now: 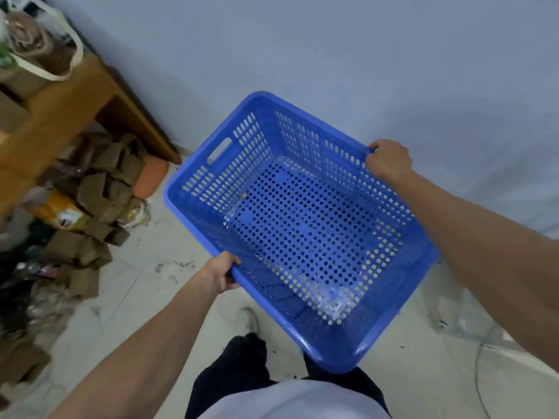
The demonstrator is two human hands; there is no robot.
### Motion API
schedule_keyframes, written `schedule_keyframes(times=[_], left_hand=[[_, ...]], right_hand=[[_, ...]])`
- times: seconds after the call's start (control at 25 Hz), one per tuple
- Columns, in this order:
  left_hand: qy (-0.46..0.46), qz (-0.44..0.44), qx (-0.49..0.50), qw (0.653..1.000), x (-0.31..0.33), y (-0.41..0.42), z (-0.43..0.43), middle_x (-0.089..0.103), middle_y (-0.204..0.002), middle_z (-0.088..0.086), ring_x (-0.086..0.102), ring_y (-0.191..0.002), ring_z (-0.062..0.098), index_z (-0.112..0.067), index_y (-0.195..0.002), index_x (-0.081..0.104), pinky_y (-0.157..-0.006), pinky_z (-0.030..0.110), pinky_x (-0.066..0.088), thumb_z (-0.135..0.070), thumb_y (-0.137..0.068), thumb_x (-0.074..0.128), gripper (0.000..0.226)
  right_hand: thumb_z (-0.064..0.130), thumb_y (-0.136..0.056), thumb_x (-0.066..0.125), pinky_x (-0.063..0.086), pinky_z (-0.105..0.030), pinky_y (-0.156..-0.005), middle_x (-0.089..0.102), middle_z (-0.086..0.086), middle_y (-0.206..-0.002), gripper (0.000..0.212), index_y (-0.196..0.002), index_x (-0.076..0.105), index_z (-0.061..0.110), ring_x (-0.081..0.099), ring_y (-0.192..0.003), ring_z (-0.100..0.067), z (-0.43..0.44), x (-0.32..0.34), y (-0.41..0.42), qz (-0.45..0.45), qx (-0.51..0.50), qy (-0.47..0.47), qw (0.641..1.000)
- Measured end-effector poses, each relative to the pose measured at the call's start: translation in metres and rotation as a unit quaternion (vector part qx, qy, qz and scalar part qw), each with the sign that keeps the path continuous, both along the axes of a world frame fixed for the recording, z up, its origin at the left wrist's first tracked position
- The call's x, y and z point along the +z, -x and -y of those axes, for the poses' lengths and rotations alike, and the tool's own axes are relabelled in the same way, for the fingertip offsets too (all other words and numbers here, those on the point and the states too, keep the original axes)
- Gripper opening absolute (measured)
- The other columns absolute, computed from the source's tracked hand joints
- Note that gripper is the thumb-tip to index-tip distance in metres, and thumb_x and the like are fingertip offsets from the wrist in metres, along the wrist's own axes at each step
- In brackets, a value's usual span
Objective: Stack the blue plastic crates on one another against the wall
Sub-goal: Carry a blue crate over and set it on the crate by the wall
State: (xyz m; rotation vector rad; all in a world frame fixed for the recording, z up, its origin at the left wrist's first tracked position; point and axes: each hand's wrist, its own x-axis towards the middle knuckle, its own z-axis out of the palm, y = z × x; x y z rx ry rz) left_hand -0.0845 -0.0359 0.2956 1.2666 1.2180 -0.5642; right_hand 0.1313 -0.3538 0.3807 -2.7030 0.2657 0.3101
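No text, label, brand, number or sign can be read anywhere in the view. The yellow-orange packet (62, 213) on the floor, well to the left of the left hand (220, 275), carries dark and white printing, but it is too blurred to make out. The blue crate (193, 204) gripped between the left hand and the right hand (388, 158) shows no lettering on its visible walls or rim.

The crate (302, 225) I hold is bright blue, its base dotted with round holes, its sides slotted. The wall (332, 55) is pale blue-grey, the table (54, 116) tan.
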Motion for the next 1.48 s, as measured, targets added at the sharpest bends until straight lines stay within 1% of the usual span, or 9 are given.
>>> schedule_keyframes(times=[0.16, 0.28, 0.48, 0.72, 0.88, 1.04, 1.2, 1.36, 1.48], left_hand=[[0.019, -0.029, 0.054, 0.998, -0.038, -0.004, 0.032, 0.06, -0.081, 0.013, 0.059, -0.068, 0.026, -0.005, -0.099, 0.05, -0.042, 0.033, 0.057, 0.0, -0.093, 0.046, 0.008], [0.034, -0.047, 0.091, 0.994, -0.058, -0.013, 0.05, 0.062, -0.082, 0.013, 0.06, -0.068, 0.026, -0.005, -0.101, 0.051, -0.035, 0.032, 0.054, 0.001, -0.092, 0.048, 0.011], [0.039, -0.054, 0.114, 0.991, -0.089, -0.037, 0.074, 0.062, -0.087, 0.014, 0.062, -0.072, 0.027, -0.004, -0.115, 0.047, -0.07, 0.044, 0.054, 0.001, -0.092, 0.05, 0.024], [0.037, -0.046, 0.149, 0.987, -0.112, -0.071, 0.085, 0.066, -0.114, 0.022, 0.069, -0.09, 0.038, -0.003, -0.118, 0.051, -0.067, 0.046, 0.057, 0.002, -0.088, 0.051, 0.03], [0.026, -0.042, 0.156, 0.987, -0.131, -0.079, 0.08, 0.07, -0.112, 0.025, 0.07, -0.097, 0.042, -0.003, -0.112, 0.057, -0.079, 0.05, 0.06, 0.003, -0.084, 0.054, 0.029], [0.012, -0.049, 0.166, 0.985, -0.139, -0.086, 0.069, 0.069, -0.11, 0.023, 0.071, -0.094, 0.04, -0.005, -0.103, 0.058, -0.079, 0.051, 0.061, 0.003, -0.086, 0.054, 0.02], [0.018, -0.048, 0.176, 0.983, -0.144, -0.091, 0.062, 0.068, -0.092, 0.018, 0.067, -0.079, 0.036, -0.008, -0.09, 0.054, -0.072, 0.046, 0.06, 0.006, -0.088, 0.051, 0.015], [0.024, -0.045, 0.189, 0.981, -0.151, -0.099, 0.067, 0.068, -0.09, 0.018, 0.068, -0.081, 0.037, -0.006, -0.104, 0.054, -0.079, 0.05, 0.06, 0.006, -0.088, 0.052, 0.021], [0.019, -0.04, 0.17, 0.984, -0.154, -0.105, 0.068, 0.071, -0.098, 0.02, 0.071, -0.08, 0.035, -0.006, -0.107, 0.056, -0.07, 0.045, 0.061, 0.005, -0.087, 0.055, 0.023]], right_hand=[[0.013, -0.09, 0.05, 0.052, -0.042, -0.082, 0.067, -0.02, -0.112, 0.036, -0.121, 0.064, 0.001, 0.064, -0.099, -0.037, 0.002, -0.009, -0.04, -0.059, 0.103, 0.024, 0.993], [0.018, -0.089, 0.054, 0.048, -0.04, -0.072, 0.061, -0.019, -0.113, 0.035, -0.121, 0.058, 0.003, 0.062, -0.102, -0.038, -0.003, -0.031, -0.069, -0.071, 0.117, 0.019, 0.99], [0.026, -0.086, 0.059, 0.045, -0.044, -0.078, 0.05, -0.02, -0.134, 0.073, -0.149, 0.025, 0.011, 0.055, -0.114, -0.041, 0.008, -0.075, -0.109, -0.09, 0.086, 0.012, 0.992], [0.028, -0.088, 0.061, 0.05, -0.052, -0.089, 0.053, -0.019, -0.126, 0.052, -0.134, 0.04, 0.012, 0.055, -0.106, -0.04, 0.022, -0.114, -0.146, -0.074, 0.077, 0.01, 0.994], [0.028, -0.09, 0.064, 0.049, -0.047, -0.087, 0.05, -0.018, -0.131, 0.053, -0.136, 0.042, 0.014, 0.053, -0.111, -0.037, 0.024, -0.138, -0.156, -0.074, 0.078, -0.003, 0.994], [0.024, -0.09, 0.064, 0.045, -0.04, -0.073, 0.053, -0.018, -0.125, 0.05, -0.134, 0.043, 0.018, 0.058, -0.102, -0.037, 0.015, -0.157, -0.162, -0.084, 0.097, -0.023, 0.991], [0.022, -0.089, 0.063, 0.047, -0.04, -0.069, 0.052, -0.018, -0.122, 0.046, -0.132, 0.045, 0.021, 0.059, -0.1, -0.038, 0.007, -0.17, -0.168, -0.102, 0.103, -0.017, 0.989], [0.02, -0.091, 0.058, 0.048, -0.041, -0.068, 0.047, -0.021, -0.128, 0.045, -0.132, 0.045, 0.029, 0.057, -0.094, -0.038, 0.007, -0.18, -0.182, -0.13, 0.146, 0.014, 0.981], [0.024, -0.092, 0.056, 0.052, -0.045, -0.081, 0.043, -0.02, -0.14, 0.032, -0.123, 0.056, 0.031, 0.055, -0.099, -0.04, 0.01, -0.19, -0.194, -0.15, 0.151, 0.028, 0.977]])
